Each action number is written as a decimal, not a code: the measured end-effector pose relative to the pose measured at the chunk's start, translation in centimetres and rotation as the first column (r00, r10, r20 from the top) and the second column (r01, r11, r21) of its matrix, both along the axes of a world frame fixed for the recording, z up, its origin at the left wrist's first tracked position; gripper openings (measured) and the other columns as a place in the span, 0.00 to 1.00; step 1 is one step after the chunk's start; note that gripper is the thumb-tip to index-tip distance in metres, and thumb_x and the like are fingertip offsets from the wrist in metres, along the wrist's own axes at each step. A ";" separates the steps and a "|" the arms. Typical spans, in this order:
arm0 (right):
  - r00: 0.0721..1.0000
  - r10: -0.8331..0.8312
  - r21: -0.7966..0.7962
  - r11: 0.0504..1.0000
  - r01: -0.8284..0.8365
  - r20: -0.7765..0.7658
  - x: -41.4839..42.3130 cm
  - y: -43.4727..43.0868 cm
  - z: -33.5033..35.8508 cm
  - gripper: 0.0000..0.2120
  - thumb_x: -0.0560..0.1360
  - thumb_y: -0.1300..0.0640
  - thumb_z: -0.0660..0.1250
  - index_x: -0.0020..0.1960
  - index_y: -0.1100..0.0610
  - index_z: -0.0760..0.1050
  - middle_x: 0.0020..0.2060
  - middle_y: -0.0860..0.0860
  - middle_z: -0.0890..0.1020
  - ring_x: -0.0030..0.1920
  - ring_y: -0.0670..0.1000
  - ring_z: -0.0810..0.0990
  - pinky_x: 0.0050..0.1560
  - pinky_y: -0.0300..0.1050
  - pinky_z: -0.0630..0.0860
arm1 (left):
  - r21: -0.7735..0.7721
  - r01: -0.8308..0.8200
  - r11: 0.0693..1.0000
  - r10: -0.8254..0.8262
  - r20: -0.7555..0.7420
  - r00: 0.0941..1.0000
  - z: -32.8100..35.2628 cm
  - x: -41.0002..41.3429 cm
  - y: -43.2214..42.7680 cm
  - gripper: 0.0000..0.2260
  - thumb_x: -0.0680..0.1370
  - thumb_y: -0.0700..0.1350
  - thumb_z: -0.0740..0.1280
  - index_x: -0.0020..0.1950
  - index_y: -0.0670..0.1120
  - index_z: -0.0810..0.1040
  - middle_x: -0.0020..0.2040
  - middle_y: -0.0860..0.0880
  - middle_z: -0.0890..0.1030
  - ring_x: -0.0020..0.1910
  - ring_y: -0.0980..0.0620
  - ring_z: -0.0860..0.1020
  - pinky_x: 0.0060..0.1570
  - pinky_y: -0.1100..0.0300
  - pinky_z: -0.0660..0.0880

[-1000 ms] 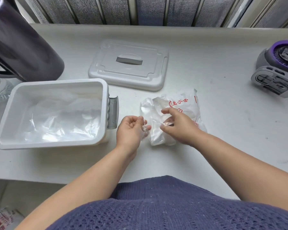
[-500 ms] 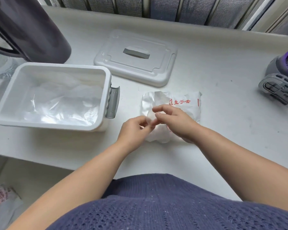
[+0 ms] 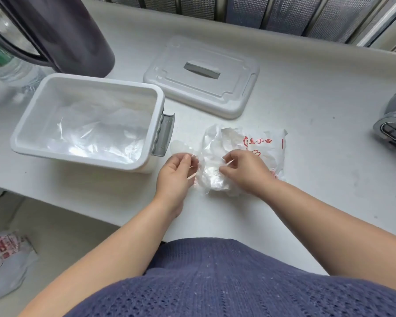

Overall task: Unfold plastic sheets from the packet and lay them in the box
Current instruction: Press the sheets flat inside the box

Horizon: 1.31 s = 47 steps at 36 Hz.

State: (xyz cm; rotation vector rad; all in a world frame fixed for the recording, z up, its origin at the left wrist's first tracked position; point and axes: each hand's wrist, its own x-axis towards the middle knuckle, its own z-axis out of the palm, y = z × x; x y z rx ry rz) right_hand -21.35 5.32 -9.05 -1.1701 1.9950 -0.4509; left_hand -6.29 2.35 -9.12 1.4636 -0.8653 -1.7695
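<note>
A crumpled clear packet [image 3: 264,145] with red print lies on the white counter, just right of centre. My right hand [image 3: 244,171] rests on its near left part and pinches clear plastic there. My left hand [image 3: 176,171] pinches the other end of a thin clear plastic sheet [image 3: 181,146], which spreads between the two hands and up toward the box latch. The open white box [image 3: 157,104] stands to the left, with several clear sheets [image 3: 94,129] lying crumpled inside it.
The box's white lid [image 3: 201,76] lies flat behind the packet. A dark jug [image 3: 62,30] and a water bottle [image 3: 12,67] stand at the back left. A grey device [image 3: 393,124] sits at the right edge. Another printed packet [image 3: 7,255] lies below the counter's edge.
My hands have drawn apart, left hand moving left, and a clear sheet has come out of the packet between them. The view has shifted down and right.
</note>
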 end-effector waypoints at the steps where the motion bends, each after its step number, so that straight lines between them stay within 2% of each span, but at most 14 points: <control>1: 0.999 -0.035 -0.003 0.999 0.035 -0.017 -0.4 0.1 0.0 0.08 0.75 0.56 0.67 0.53 0.55 0.77 0.43 0.50 0.81 0.48 0.52 0.79 0.48 0.42 0.74 | 0.005 -0.013 1.000 0.013 -0.008 1.000 0.1 -0.2 0.0 0.10 0.83 0.40 0.58 0.43 0.46 0.74 0.39 0.51 0.80 0.41 0.53 0.78 0.42 0.59 0.73; 6: 0.990 -0.135 0.006 0.991 0.136 -0.049 -2.2 0.9 0.0 0.06 0.76 0.58 0.63 0.52 0.54 0.75 0.45 0.50 0.79 0.44 0.54 0.79 0.39 0.44 0.78 | -0.002 0.017 1.000 -0.017 -0.050 0.999 1.4 -1.1 0.4 0.09 0.84 0.42 0.55 0.45 0.46 0.71 0.40 0.51 0.80 0.39 0.55 0.81 0.47 0.57 0.76; 11: 0.919 0.020 -0.081 0.995 -0.056 -0.395 -2.1 1.6 0.5 0.16 0.76 0.57 0.61 0.63 0.53 0.72 0.58 0.53 0.77 0.60 0.58 0.72 0.60 0.50 0.66 | -0.044 0.009 0.999 -0.017 -0.169 0.985 3.5 -2.0 0.0 0.11 0.84 0.43 0.53 0.45 0.45 0.69 0.38 0.50 0.78 0.39 0.53 0.81 0.43 0.58 0.77; 15: 0.897 0.144 -0.279 0.919 -0.277 -0.418 -0.5 1.8 1.4 0.22 0.69 0.47 0.52 0.51 0.55 0.79 0.54 0.54 0.79 0.57 0.58 0.75 0.60 0.53 0.62 | -0.119 0.037 0.992 -0.063 -0.222 0.973 5.6 -2.7 -0.8 0.11 0.84 0.43 0.53 0.44 0.45 0.69 0.35 0.51 0.78 0.37 0.54 0.81 0.39 0.61 0.78; 19: 0.955 0.078 -0.285 0.945 -0.162 -0.286 -0.4 0.8 2.8 0.16 0.76 0.49 0.54 0.55 0.53 0.76 0.56 0.47 0.78 0.60 0.50 0.72 0.60 0.46 0.60 | -0.225 0.013 0.974 -0.075 -0.272 0.959 8.0 -1.8 -2.6 0.11 0.84 0.41 0.52 0.44 0.46 0.69 0.34 0.52 0.79 0.42 0.52 0.81 0.50 0.53 0.75; 22: 0.999 0.047 -0.405 0.913 -0.043 -0.001 0.1 0.0 5.1 0.07 0.79 0.48 0.59 0.45 0.47 0.73 0.45 0.37 0.77 0.48 0.38 0.73 0.55 0.42 0.66 | -0.211 -0.074 0.975 -0.008 -0.363 0.932 9.2 -0.1 -3.7 0.13 0.84 0.41 0.52 0.42 0.45 0.69 0.33 0.52 0.80 0.42 0.51 0.82 0.50 0.51 0.75; 24: 0.988 0.060 -0.474 0.881 0.016 0.145 1.0 -0.4 6.6 0.10 0.75 0.39 0.57 0.40 0.43 0.70 0.36 0.32 0.75 0.41 0.33 0.72 0.45 0.34 0.65 | -0.138 -0.137 0.981 0.061 -0.450 0.891 9.6 1.3 -4.5 0.15 0.84 0.42 0.52 0.40 0.45 0.71 0.34 0.52 0.80 0.42 0.50 0.81 0.47 0.52 0.77; 27: 0.962 0.179 -0.509 0.859 -0.049 0.209 3.1 -1.0 7.9 0.31 0.64 0.31 0.59 0.59 0.49 0.73 0.50 0.35 0.76 0.52 0.34 0.73 0.55 0.31 0.67 | -0.051 -0.177 0.983 0.119 -0.559 0.821 10.2 3.3 -5.7 0.15 0.83 0.44 0.55 0.39 0.45 0.72 0.37 0.51 0.80 0.44 0.50 0.81 0.44 0.54 0.80; 29: 0.977 0.201 -0.540 0.831 -0.134 0.067 4.6 -2.0 7.9 0.32 0.66 0.38 0.69 0.64 0.54 0.72 0.56 0.45 0.77 0.57 0.43 0.74 0.58 0.37 0.70 | -0.031 -0.174 0.984 0.125 -0.577 0.807 10.6 4.2 -6.0 0.14 0.82 0.43 0.55 0.39 0.45 0.72 0.36 0.50 0.80 0.43 0.50 0.81 0.45 0.56 0.80; 32: 0.974 0.135 -0.705 0.673 -0.224 -0.181 6.6 -4.2 7.6 0.09 0.73 0.56 0.66 0.49 0.61 0.78 0.44 0.53 0.82 0.45 0.54 0.79 0.45 0.45 0.75 | -0.040 -0.183 0.982 0.132 -0.541 0.831 11.4 6.0 -6.6 0.12 0.81 0.42 0.56 0.39 0.45 0.71 0.39 0.50 0.79 0.43 0.49 0.82 0.42 0.58 0.79; 37: 0.940 0.102 -0.774 0.543 -0.326 -0.324 8.7 -7.4 7.7 0.07 0.70 0.65 0.62 0.42 0.64 0.79 0.35 0.57 0.81 0.33 0.57 0.78 0.37 0.39 0.67 | -0.199 -0.356 0.913 0.317 -0.206 0.926 11.8 10.0 -8.3 0.10 0.79 0.36 0.58 0.40 0.42 0.73 0.34 0.49 0.78 0.34 0.50 0.81 0.40 0.57 0.78; 40: 0.870 0.191 -0.698 0.530 -0.481 -0.455 10.4 -8.9 7.2 0.07 0.66 0.71 0.66 0.41 0.64 0.80 0.33 0.57 0.79 0.31 0.58 0.78 0.30 0.42 0.72 | -0.391 -0.381 0.838 0.499 0.266 0.825 10.8 12.7 -9.4 0.07 0.78 0.39 0.60 0.55 0.46 0.70 0.53 0.47 0.78 0.45 0.52 0.79 0.48 0.54 0.75; 44: 0.772 0.293 -0.504 0.618 -0.603 -0.564 13.0 -10.4 6.2 0.10 0.61 0.73 0.72 0.38 0.62 0.81 0.30 0.57 0.77 0.29 0.60 0.77 0.23 0.45 0.73 | -0.757 0.226 0.613 0.444 0.567 0.694 9.9 15.1 -9.9 0.19 0.76 0.43 0.65 0.67 0.43 0.70 0.59 0.48 0.71 0.57 0.49 0.73 0.59 0.56 0.68; 47: 0.655 0.379 -0.324 0.642 -0.695 -0.654 14.5 -11.4 5.9 0.08 0.60 0.69 0.74 0.33 0.59 0.79 0.27 0.54 0.74 0.27 0.58 0.76 0.24 0.41 0.67 | -0.589 0.758 0.280 0.219 0.808 0.547 8.6 15.9 -11.1 0.14 0.73 0.47 0.63 0.55 0.46 0.81 0.52 0.47 0.81 0.51 0.42 0.78 0.54 0.47 0.74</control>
